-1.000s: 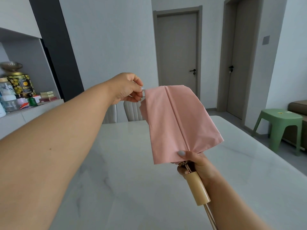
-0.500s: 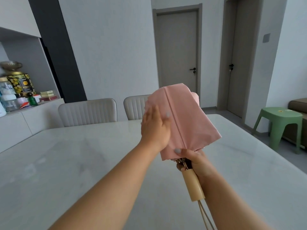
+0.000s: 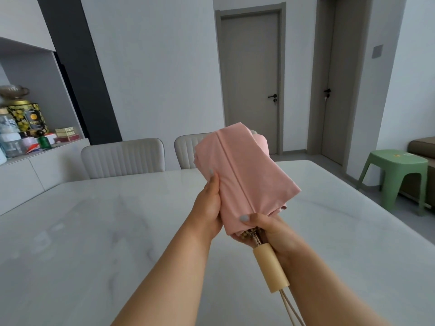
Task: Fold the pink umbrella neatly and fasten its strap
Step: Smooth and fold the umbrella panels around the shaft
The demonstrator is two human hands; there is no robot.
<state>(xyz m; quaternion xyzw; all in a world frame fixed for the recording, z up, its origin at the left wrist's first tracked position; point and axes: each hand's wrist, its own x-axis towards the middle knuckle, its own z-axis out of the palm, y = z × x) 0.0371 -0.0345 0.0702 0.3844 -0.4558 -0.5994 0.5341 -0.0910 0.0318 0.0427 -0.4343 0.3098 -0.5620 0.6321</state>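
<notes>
The pink umbrella (image 3: 244,175) is collapsed and held up above the table, its canopy folded into flat panels with a seam running down the middle. My right hand (image 3: 266,228) grips it at the base of the canopy, thumb on the fabric, just above the cream wooden handle (image 3: 270,269). A cream cord loop (image 3: 290,309) hangs from the handle. My left hand (image 3: 209,208) lies along the canopy's left side, fingers wrapped behind the fabric. The strap is not visible.
A white marble table (image 3: 117,231) spreads below my arms. Two pale chairs (image 3: 122,158) stand at its far edge. A shelf with tins and bottles (image 3: 26,130) is at the left. A green stool (image 3: 397,175) stands at the right, near two grey doors.
My left hand let go of the stretched-out panel corner, swept the fabric against the umbrella, and slid down to the canopy's left side. The canopy is now narrower and wrapped closer.
</notes>
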